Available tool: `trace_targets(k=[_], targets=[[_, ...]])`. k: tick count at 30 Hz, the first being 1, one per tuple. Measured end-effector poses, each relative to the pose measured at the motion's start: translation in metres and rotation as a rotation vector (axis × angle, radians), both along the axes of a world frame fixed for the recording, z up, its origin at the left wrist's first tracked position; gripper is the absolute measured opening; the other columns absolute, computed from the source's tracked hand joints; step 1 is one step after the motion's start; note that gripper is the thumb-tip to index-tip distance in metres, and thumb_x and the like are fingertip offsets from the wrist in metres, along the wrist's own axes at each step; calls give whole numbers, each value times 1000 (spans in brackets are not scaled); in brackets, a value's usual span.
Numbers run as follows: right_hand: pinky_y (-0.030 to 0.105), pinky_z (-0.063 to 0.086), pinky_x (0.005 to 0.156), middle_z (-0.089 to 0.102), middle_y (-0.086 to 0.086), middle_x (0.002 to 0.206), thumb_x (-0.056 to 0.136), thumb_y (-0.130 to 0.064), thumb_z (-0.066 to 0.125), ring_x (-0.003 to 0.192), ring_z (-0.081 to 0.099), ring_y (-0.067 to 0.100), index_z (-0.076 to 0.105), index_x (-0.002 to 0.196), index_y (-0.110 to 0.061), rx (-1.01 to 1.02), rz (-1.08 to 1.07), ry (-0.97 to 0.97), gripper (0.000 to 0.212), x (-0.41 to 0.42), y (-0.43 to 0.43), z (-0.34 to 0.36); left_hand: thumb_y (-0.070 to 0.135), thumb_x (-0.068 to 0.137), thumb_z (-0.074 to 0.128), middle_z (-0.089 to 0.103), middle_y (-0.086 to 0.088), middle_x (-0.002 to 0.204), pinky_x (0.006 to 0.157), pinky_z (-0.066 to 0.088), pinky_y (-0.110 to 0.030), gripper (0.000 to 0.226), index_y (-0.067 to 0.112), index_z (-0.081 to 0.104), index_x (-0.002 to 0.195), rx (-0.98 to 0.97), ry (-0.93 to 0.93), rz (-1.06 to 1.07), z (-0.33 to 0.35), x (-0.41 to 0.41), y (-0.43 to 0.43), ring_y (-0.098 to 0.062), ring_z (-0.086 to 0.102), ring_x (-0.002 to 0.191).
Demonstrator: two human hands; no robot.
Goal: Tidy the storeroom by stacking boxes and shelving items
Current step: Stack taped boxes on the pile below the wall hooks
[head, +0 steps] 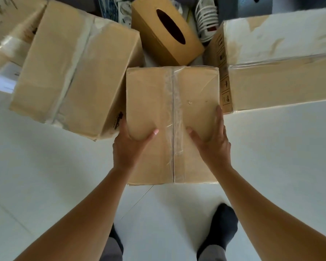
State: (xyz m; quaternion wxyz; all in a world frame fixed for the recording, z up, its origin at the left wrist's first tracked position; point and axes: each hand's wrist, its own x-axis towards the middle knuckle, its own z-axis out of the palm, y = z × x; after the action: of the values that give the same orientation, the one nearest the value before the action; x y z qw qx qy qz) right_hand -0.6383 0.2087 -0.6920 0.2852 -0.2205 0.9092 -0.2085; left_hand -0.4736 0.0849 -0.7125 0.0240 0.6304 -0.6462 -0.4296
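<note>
Cardboard box (172,125), taped shut, is clamped at its near sides by left hand (129,146) and right hand (214,144), fingers spread, likely for lifting onto a stack.

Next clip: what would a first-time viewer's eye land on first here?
The taped cardboard box at centre, gripped by the left hand and right hand on its two sides. Next, the larger boxes flanking it, left and right, and the tissue box with its dark oval slot behind.

I see a matt brown cardboard box (177,110), its seam sealed with glossy, wrinkled clear tape (174,129). Floor (45,185) looks like smooth pale tile.
</note>
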Motion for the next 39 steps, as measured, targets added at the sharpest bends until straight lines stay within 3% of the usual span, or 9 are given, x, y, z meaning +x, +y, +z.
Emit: trace_targets(k=[5, 9, 16, 19, 25, 32, 39], targets=[[49, 49, 94, 40, 1, 149, 71, -75, 50, 116, 57, 33, 4, 154, -30, -30, 16, 36, 105, 0, 4, -10, 62, 61, 80, 55, 17, 123, 100, 46, -33, 98, 32, 37, 142, -44, 65, 41, -5, -1, 2, -17, 56, 116], [51, 47, 96, 39, 1, 150, 72, -74, 51, 118, 56, 34, 0, 153, -33, -34, 38, 2, 104, 0, 3, -6, 74, 55, 71, 58, 11, 129, 100, 48, -40, 104, 35, 33, 143, -14, 104, 41, 0, 1, 2, -18, 57, 116], [50, 46, 98, 36, -2, 152, 71, -78, 47, 122, 54, 33, -2, 153, -34, -36, 72, 19, 104, 3, 13, 36, 67, 65, 75, 58, 4, 130, 100, 48, -42, 98, 34, 28, 144, -31, 107, 16, 46, 5, 13, -24, 57, 117], [50, 46, 98, 36, -3, 152, 68, -79, 46, 121, 54, 32, -3, 153, -35, -61, 46, 27, 107, 4, 19, 72, 62, 68, 73, 56, 1, 134, 99, 47, -43, 99, 34, 21, 148, -73, 122, -22, 88, 7, 18, -28, 56, 118], [49, 45, 98, 36, -3, 152, 65, -81, 43, 122, 53, 33, -5, 151, -37, -112, 26, 24, 108, 0, 31, 168, 79, 63, 65, 45, -2, 148, 102, 46, -43, 119, 34, 3, 153, -143, 160, -154, 183, 7, 16, -27, 51, 126], [44, 47, 94, 44, -2, 146, 71, -71, 54, 117, 56, 31, -3, 151, -40, -154, -59, 30, 102, -12, 56, 300, 67, 70, 64, 28, 4, 158, 104, 41, -36, 111, 37, -3, 153, -211, 219, -315, 310, -9, 29, -21, 42, 135], [45, 44, 98, 41, 0, 148, 75, -65, 61, 119, 54, 31, -5, 150, -43, -154, -131, 38, 102, -22, 87, 419, 66, 75, 63, 26, 4, 158, 107, 41, -49, 104, 47, -5, 150, -209, 250, -399, 431, -29, 51, -22, 40, 136]])
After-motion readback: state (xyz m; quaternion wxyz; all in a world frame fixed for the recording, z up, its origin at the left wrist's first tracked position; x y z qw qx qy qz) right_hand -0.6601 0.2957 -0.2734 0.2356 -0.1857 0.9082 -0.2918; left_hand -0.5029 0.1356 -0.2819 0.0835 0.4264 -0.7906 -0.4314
